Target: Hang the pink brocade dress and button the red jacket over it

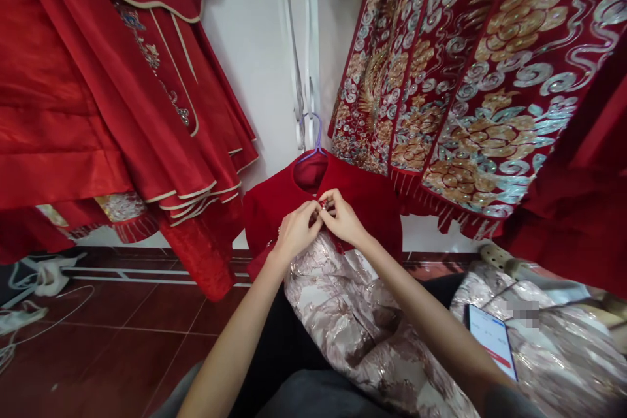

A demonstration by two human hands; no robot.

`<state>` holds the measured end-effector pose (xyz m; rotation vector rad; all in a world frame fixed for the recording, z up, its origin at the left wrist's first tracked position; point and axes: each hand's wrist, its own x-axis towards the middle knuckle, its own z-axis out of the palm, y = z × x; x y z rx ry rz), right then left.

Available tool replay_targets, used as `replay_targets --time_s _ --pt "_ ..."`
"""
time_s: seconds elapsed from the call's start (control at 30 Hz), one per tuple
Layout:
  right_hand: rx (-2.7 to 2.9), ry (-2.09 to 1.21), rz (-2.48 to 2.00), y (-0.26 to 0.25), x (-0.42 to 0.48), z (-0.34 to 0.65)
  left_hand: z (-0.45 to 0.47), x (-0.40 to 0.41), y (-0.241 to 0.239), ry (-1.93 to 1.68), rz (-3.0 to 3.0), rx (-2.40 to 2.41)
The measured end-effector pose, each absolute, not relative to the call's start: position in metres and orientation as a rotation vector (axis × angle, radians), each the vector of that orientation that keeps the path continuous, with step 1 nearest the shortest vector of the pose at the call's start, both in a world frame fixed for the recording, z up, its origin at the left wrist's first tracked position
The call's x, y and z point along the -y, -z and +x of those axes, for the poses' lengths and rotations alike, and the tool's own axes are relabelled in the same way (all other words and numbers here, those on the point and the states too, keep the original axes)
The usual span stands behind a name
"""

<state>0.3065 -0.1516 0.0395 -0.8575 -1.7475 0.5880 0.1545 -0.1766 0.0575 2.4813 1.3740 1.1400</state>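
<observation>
A small red velvet jacket (274,206) hangs on a purple hanger (316,137) against the white wall. Both hands meet at its front just below the collar. My left hand (296,230) pinches the jacket's front edge with closed fingers. My right hand (343,217) pinches the same spot from the other side, at what looks like a small fastening too small to name. Silver-pink brocade fabric (353,320) lies over my lap beneath my forearms.
Red satin robes (98,111) hang at the left. An embroidered red and gold garment (470,78) hangs at the right. A phone (490,338) with its screen lit lies on brocade at the right. White cables (34,287) trail over the red tiled floor.
</observation>
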Motion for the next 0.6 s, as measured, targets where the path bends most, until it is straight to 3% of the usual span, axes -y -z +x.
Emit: replay_targets --time_s 0.17,0.33,0.43,0.6 --pt "1.704 -0.634 -0.792 0.007 0.183 0.311 0.137 0.210 -0.022 -1.236 2.224 -1.585" --pt "1.647 -0.555 -1.113 0.043 0.210 0.330 0.103 0.242 0.019 -1.130 2.066 -1.826" --pt "1.569 -0.590 -1.193 0.038 0.210 0.346 0.093 0.250 0.016 -1.209 1.947 -1.730" --pt "1.368 -0.739 -1.077 -0.006 0.212 0.375 0.118 0.261 -0.018 -1.715 1.674 -1.497"
